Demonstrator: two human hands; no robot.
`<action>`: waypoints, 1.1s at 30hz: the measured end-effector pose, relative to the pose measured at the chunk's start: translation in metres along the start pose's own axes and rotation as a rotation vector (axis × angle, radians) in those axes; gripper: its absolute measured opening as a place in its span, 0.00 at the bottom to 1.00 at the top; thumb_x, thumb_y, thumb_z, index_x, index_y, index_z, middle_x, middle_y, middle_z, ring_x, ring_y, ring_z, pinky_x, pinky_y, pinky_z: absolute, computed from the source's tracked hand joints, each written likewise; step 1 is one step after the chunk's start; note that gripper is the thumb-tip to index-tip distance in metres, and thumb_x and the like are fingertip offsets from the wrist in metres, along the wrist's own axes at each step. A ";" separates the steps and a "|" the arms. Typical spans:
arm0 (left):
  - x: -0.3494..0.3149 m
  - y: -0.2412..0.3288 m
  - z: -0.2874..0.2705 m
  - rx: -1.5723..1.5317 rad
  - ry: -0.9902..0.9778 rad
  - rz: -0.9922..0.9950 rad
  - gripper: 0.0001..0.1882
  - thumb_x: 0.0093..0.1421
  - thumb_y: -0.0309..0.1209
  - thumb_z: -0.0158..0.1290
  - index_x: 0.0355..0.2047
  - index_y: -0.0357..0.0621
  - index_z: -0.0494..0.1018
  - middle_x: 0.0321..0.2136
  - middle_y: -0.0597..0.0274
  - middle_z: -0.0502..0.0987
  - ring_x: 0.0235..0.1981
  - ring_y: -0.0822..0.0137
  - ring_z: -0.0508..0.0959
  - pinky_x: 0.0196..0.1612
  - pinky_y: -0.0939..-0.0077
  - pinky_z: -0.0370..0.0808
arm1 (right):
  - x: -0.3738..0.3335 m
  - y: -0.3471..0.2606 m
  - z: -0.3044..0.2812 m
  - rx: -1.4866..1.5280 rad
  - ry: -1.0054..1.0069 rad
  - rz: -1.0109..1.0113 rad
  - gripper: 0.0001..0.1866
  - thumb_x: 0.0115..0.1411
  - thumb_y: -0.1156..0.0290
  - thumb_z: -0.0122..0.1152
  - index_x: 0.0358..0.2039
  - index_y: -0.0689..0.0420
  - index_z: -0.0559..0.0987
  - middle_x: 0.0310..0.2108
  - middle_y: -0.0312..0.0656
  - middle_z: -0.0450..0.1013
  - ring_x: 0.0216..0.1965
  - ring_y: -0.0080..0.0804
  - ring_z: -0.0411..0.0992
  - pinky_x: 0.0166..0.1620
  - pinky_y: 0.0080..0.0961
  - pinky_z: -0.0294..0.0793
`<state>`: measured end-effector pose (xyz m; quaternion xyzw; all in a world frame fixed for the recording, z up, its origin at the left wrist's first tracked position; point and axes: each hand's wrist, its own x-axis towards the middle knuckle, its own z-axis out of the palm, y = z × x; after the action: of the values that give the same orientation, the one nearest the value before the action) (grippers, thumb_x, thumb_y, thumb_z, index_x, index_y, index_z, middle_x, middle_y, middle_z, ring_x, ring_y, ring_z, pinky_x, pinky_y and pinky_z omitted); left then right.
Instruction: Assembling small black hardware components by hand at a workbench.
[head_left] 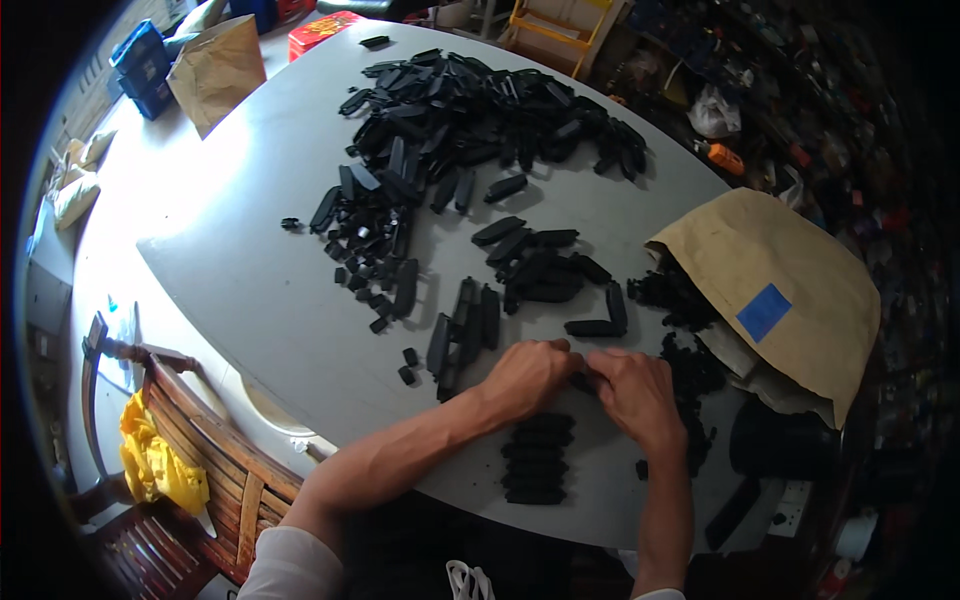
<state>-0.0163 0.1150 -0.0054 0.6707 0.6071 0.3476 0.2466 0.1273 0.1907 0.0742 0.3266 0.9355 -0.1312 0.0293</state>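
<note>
Both hands meet over the grey worktop (250,290): the left hand (528,375) and right hand (635,392) have their fingers closed together on a small black plastic piece (583,380). Best to press it squarely, then add it to the neat stack (535,458) just below.

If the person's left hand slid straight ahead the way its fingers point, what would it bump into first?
Probably the right hand: the left hand points rightward, its fingertips already meeting the right hand's over a small black piece. Beyond lie loose black parts spilling from the brown paper bag.
</note>
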 end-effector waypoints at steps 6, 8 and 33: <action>0.002 0.001 -0.001 -0.032 -0.036 0.031 0.13 0.49 0.26 0.53 0.37 0.49 0.77 0.29 0.54 0.75 0.32 0.50 0.77 0.37 0.60 0.74 | -0.003 0.014 0.017 0.135 0.099 -0.075 0.05 0.51 0.80 0.51 0.30 0.60 0.72 0.28 0.49 0.68 0.34 0.53 0.71 0.34 0.42 0.70; 0.001 -0.007 -0.001 0.017 -0.058 0.015 0.14 0.49 0.25 0.53 0.38 0.50 0.77 0.30 0.54 0.75 0.33 0.50 0.77 0.37 0.59 0.75 | -0.005 0.018 0.031 0.201 0.123 -0.067 0.04 0.53 0.81 0.47 0.30 0.61 0.70 0.29 0.51 0.67 0.34 0.54 0.71 0.33 0.42 0.70; 0.006 0.007 -0.005 -0.075 -0.038 -0.023 0.15 0.42 0.20 0.62 0.33 0.35 0.77 0.27 0.52 0.76 0.29 0.54 0.78 0.34 0.67 0.74 | -0.163 0.073 0.048 -0.068 0.463 0.741 0.07 0.47 0.80 0.65 0.28 0.62 0.77 0.26 0.46 0.71 0.28 0.44 0.72 0.31 0.35 0.70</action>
<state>-0.0148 0.1197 0.0042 0.6605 0.5964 0.3545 0.2870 0.2988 0.1343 0.0347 0.6597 0.7410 -0.0045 -0.1252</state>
